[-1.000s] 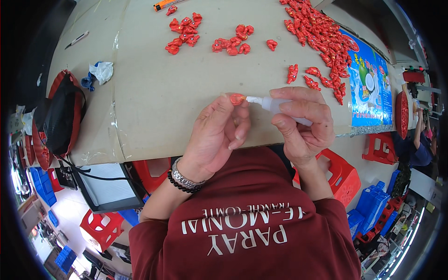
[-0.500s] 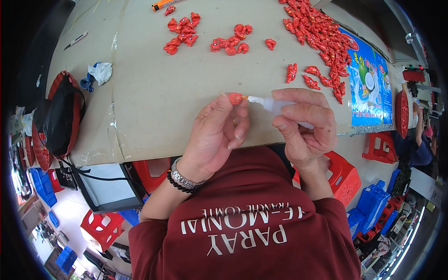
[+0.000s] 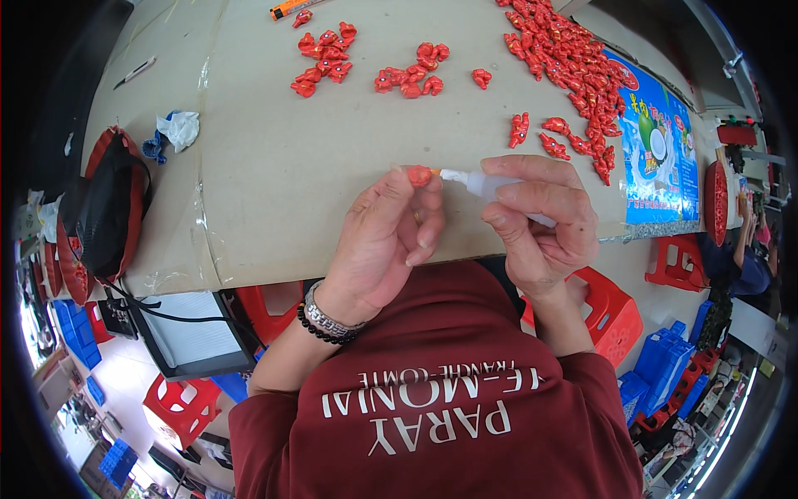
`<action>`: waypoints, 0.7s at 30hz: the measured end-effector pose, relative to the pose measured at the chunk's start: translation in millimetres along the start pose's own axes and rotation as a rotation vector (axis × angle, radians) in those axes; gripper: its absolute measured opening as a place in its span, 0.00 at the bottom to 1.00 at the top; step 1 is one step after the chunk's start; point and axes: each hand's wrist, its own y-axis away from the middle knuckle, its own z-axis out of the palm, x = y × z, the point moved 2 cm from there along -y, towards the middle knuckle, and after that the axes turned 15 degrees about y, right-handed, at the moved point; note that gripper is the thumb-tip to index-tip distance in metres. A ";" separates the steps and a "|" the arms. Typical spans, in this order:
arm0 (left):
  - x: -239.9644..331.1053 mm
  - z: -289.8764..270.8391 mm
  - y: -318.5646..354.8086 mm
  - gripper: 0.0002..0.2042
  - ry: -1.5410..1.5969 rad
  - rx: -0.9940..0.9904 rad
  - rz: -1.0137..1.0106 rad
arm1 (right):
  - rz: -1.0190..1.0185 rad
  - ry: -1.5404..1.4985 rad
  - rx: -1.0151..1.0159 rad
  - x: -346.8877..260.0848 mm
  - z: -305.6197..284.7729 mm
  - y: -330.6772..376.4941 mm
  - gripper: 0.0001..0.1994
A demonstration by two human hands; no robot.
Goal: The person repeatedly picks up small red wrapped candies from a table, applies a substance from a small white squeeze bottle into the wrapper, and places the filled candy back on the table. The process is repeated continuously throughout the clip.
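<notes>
Left fingers: pinched together on a small red piece (image 3: 420,175), thumb and fingertips closed around it; only its top shows above the fingertips.
Left hand (image 3: 384,243): raised over the near edge of the table, back of the hand to the camera, a ring on one finger.
Left wrist: a metal watch band (image 3: 329,318) and a string of dark beads just beside it.
Right fingers: curled and pressed around a small clear squeeze bottle (image 3: 492,186), thumb on the near side, the other fingers wrapped over the top.
Right hand (image 3: 544,218): level with the left hand, just beside it, over the same table edge.
Bottle nozzle: white tip points toward the person's left and touches the small red piece.
Small red piece, position: between the two hands, above the near edge of the table, held clear of the surface.
Table (image 3: 274,175): covered in brown cardboard.
Loose red pieces: two small clusters (image 3: 324,62) at the far middle, a few singles near the right hand.
Large red heap (image 3: 569,54): far right of the table, well apart from the hands.
Printed blue sheet (image 3: 657,154): right end of the table, beside the heap.
Left end of table: a crumpled white and blue rag (image 3: 170,133); a black and red bag (image 3: 104,208) hangs off the edge.
Below table: red plastic stools (image 3: 611,312) and blue crates (image 3: 665,374).
</notes>
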 end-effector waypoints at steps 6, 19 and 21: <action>-0.7 11.4 1.1 0.20 -0.058 0.084 0.039 | -0.027 0.008 0.020 1.0 -0.3 -0.3 0.10; -0.6 11.3 0.6 0.19 -0.048 0.095 0.042 | 0.010 -0.008 0.028 0.7 0.6 0.6 0.10; -0.8 8.3 0.3 0.17 -0.029 0.066 0.037 | 0.002 0.000 0.024 0.8 -0.3 0.6 0.10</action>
